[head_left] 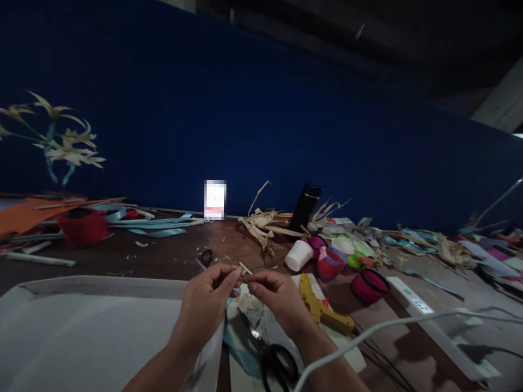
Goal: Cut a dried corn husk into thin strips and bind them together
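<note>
My left hand [210, 299] and my right hand [281, 305] are raised in front of me, fingertips pinched close together. Between them shows a small thin pale strip [245, 268]; its exact kind is too small to make out. Below the hands, black-handled scissors [261, 348] lie on printed paper [281, 332], with crumpled pale husk [248, 302] just under my fingertips. A light blue piece of material [241, 345] is partly beneath the scissors. To the right of my right hand lies a yellow glue gun [321, 310].
A white tray [102, 280] fills the front left. Dry corn husks [265, 222], a black flask [305, 209], a white cup [298, 256] and a magenta pot [370, 286] stand farther back. A white cable [379, 325] crosses before a power strip [433, 326]. Husk flowers [69, 149] are left.
</note>
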Demonstrator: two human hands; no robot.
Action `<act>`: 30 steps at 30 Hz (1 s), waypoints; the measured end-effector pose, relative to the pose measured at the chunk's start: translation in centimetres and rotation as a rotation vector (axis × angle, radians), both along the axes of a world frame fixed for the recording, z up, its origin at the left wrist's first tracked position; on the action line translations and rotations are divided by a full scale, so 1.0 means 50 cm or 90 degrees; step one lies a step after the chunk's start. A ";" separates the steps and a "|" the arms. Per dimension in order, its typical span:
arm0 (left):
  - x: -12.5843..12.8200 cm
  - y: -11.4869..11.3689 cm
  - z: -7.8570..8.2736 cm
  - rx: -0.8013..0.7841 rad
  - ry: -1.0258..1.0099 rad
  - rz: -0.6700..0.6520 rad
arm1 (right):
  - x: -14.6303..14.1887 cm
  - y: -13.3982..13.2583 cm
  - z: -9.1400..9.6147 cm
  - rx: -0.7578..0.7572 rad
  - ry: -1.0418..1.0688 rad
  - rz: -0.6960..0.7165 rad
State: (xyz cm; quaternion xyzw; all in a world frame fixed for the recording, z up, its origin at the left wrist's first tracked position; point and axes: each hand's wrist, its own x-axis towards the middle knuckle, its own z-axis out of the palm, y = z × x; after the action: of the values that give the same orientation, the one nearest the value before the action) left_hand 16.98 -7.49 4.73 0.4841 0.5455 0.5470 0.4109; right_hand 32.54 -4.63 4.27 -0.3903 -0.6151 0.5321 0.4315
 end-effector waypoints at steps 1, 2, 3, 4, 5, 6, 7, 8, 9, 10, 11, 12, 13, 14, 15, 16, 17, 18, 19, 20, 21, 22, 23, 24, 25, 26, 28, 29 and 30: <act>0.000 -0.001 0.001 -0.001 -0.001 0.000 | 0.000 0.000 0.000 0.004 -0.004 0.001; -0.001 -0.001 0.001 -0.001 0.000 0.000 | 0.000 0.000 0.001 0.007 -0.007 0.002; -0.001 -0.002 0.002 -0.001 0.003 0.000 | 0.000 0.000 0.001 0.009 -0.011 0.001; 0.000 -0.003 0.002 0.000 0.008 -0.001 | 0.000 0.000 0.001 0.010 -0.013 0.000; 0.000 -0.003 0.003 0.003 0.015 0.001 | -0.001 0.000 0.000 0.010 -0.015 -0.001; 0.000 -0.004 0.003 0.005 0.021 0.001 | -0.001 -0.001 0.000 0.008 -0.016 -0.001; 0.001 -0.005 0.004 0.006 0.026 0.002 | -0.001 -0.001 0.000 0.005 -0.015 -0.001; 0.001 -0.005 0.005 0.005 0.028 0.003 | -0.001 -0.001 -0.001 0.001 -0.014 0.001; 0.002 -0.005 0.005 0.003 0.030 0.003 | -0.001 0.000 -0.001 0.000 -0.013 0.002; 0.002 -0.005 0.006 0.001 0.030 0.003 | 0.000 0.000 -0.001 0.001 -0.013 0.002; 0.002 -0.005 0.006 0.000 0.030 0.004 | 0.000 0.000 -0.002 0.004 -0.013 0.001; 0.002 -0.005 0.007 -0.002 0.030 0.003 | 0.000 0.000 -0.002 0.007 -0.014 0.000; 0.002 -0.005 0.007 -0.001 0.029 0.002 | 0.001 0.001 -0.002 0.010 -0.016 -0.002; 0.001 -0.004 0.007 0.000 0.028 0.000 | 0.001 0.001 -0.002 0.012 -0.018 -0.004; 0.000 -0.004 0.006 0.002 0.028 0.000 | 0.002 0.001 -0.002 0.011 -0.021 -0.007; -0.001 -0.003 0.006 0.004 0.031 0.000 | 0.002 0.002 -0.001 0.010 -0.023 -0.010; -0.003 -0.002 0.007 0.005 0.038 0.000 | 0.003 0.002 -0.001 0.006 -0.024 -0.014; -0.004 -0.002 0.007 0.006 0.045 0.002 | 0.003 0.002 0.000 0.002 -0.024 -0.018; -0.006 -0.002 0.009 0.004 0.047 0.005 | 0.003 0.002 0.000 -0.003 -0.021 -0.022; -0.008 -0.002 0.011 -0.001 0.043 0.009 | 0.003 0.002 0.001 -0.009 -0.017 -0.025; -0.009 -0.002 0.014 -0.006 0.034 0.019 | 0.003 0.002 0.002 -0.018 -0.012 -0.031; -0.011 -0.002 0.016 -0.007 0.023 0.034 | 0.004 0.002 0.002 -0.029 -0.008 -0.038; -0.013 -0.003 0.019 -0.001 0.016 0.054 | 0.004 0.002 0.003 -0.040 -0.004 -0.047; -0.015 -0.003 0.021 0.012 0.015 0.076 | 0.004 0.002 0.004 -0.048 -0.002 -0.057; -0.017 -0.003 0.023 0.029 0.020 0.095 | 0.004 0.003 0.005 -0.054 -0.002 -0.068; -0.018 -0.003 0.024 0.044 0.030 0.108 | 0.005 0.003 0.006 -0.057 -0.003 -0.075; -0.019 -0.002 0.023 0.059 0.058 0.112 | 0.006 0.004 0.006 -0.061 -0.001 -0.079; -0.020 -0.002 0.021 0.060 0.075 0.105 | 0.007 0.004 0.006 -0.063 0.001 -0.077; -0.019 -0.001 0.018 0.062 0.094 0.093 | 0.007 0.005 0.006 -0.066 0.005 -0.075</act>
State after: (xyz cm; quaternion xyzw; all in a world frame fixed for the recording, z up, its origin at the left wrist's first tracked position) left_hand 16.01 -7.55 5.64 0.5017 0.5808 0.5640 0.3047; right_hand 32.89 -4.41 4.55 -0.4458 -0.5612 0.5381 0.4436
